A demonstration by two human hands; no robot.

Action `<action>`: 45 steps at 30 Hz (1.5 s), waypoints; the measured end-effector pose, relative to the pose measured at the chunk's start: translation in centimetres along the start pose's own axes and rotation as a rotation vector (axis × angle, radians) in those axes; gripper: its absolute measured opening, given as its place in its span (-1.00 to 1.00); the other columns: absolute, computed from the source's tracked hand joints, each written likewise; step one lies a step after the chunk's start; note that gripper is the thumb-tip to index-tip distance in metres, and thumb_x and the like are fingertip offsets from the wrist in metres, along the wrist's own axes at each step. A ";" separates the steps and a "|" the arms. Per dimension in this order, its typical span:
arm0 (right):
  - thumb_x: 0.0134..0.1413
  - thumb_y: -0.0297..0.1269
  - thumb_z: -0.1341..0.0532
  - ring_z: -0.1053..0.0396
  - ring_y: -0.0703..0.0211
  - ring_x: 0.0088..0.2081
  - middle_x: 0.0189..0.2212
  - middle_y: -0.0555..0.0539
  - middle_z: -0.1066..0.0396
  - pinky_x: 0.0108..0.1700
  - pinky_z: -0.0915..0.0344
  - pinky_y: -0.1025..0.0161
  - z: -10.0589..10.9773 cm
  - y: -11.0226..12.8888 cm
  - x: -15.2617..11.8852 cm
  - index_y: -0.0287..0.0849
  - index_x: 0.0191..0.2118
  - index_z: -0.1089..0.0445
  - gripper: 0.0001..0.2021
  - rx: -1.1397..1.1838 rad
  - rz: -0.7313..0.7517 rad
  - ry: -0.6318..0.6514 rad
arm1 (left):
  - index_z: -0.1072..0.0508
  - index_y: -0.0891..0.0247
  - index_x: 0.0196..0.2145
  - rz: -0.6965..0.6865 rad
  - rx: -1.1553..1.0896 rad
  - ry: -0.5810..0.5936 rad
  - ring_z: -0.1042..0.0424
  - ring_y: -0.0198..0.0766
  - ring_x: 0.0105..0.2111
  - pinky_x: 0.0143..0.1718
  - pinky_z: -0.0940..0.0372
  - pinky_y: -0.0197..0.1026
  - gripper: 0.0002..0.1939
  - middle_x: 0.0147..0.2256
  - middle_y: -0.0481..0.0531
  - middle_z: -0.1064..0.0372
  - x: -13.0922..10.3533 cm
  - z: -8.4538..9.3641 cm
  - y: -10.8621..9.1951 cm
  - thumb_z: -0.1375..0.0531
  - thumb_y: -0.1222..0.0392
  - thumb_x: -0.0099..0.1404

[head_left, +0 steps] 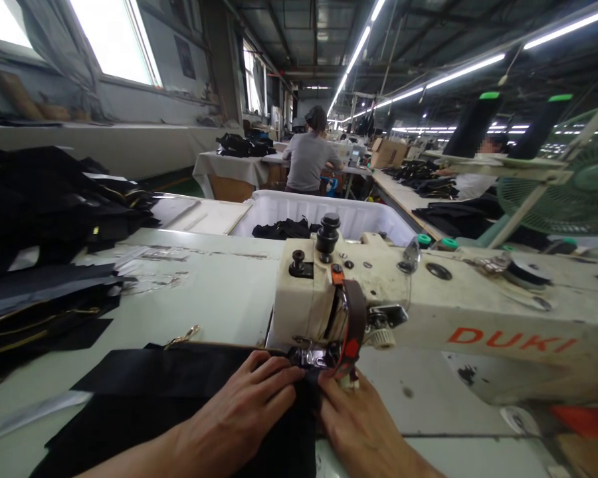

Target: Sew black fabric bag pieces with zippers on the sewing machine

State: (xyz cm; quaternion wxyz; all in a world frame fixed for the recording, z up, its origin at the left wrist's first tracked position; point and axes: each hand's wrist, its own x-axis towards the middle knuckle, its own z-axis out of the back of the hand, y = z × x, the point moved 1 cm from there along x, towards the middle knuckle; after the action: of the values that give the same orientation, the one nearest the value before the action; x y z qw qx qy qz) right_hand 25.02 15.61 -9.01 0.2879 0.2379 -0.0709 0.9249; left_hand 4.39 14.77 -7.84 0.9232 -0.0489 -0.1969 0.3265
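A black fabric piece (169, 405) lies under the head of a white sewing machine (428, 292). Along its far edge runs a gold zipper, with a metal zipper pull (183, 336) standing up at the left. My left hand (252, 401) rests on the fabric, fingers bent and together, its tips just left of the presser foot (315, 357). At the fabric's right edge, close under the needle area, my right hand (356, 418) has its fingers closed on the cloth. The machine head hides some of its fingertips. The needle itself cannot be made out.
Black pieces with gold zippers (44, 318) are piled at the left. Behind the machine stands a white plastic bin (379, 216) holding black cloth. Thread cones (473, 126) and a green fan (568, 179) are at the right. A person (309, 156) sits farther ahead.
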 end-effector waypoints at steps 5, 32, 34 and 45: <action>0.07 -0.57 -0.20 -0.41 0.10 -0.30 -0.39 -0.01 -0.46 -0.15 -0.27 0.15 -0.7 -0.2 -0.3 -0.17 -0.31 -0.36 -0.85 0.007 -0.004 0.084 | -0.36 0.23 -0.07 -0.063 0.067 0.053 -0.30 -0.16 0.11 0.14 -0.14 -0.11 -0.74 0.10 0.07 -0.38 0.4 2.7 -0.9 0.02 0.41 0.39; 0.07 -0.58 -0.03 -0.34 0.18 -0.53 -0.62 0.05 -0.35 -0.26 -0.19 0.27 -1.6 0.0 0.4 -0.10 -0.37 -0.17 -0.80 -0.189 -0.072 0.001 | -0.35 0.17 -0.13 0.063 -0.120 -0.011 -0.36 -0.20 0.05 0.21 -0.06 -0.11 -0.73 -0.02 0.01 -0.41 0.7 0.7 0.8 -0.03 0.48 0.33; 0.16 -0.55 0.02 -0.34 0.18 -0.55 -0.64 0.05 -0.34 -0.28 -0.20 0.26 -1.6 0.0 0.4 -0.10 -0.35 -0.20 -0.80 -0.188 -0.081 -0.058 | -0.35 0.17 -0.16 0.069 -0.124 -0.021 -0.39 -0.22 0.01 0.19 -0.08 -0.13 -0.74 -0.08 0.00 -0.43 0.9 0.7 0.7 -0.04 0.48 0.33; 0.21 -0.52 0.05 -0.35 0.20 -0.55 -0.63 0.05 -0.35 -0.40 -0.14 0.29 -0.8 -0.3 1.2 -0.09 -0.44 -0.19 -0.75 -0.080 -0.091 -0.151 | -0.33 0.18 -0.16 0.067 -0.106 0.032 -0.41 -0.24 -0.04 0.17 -0.11 -0.15 -0.80 -0.12 0.00 -0.43 0.8 1.1 1.3 -0.04 0.43 0.37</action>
State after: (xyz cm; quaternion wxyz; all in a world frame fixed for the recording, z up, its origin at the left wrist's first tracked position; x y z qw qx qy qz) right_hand 24.03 16.71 -9.08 0.3326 0.2981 -0.1185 0.8868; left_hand 3.82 16.26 -6.88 0.9109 -0.1097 -0.1974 0.3454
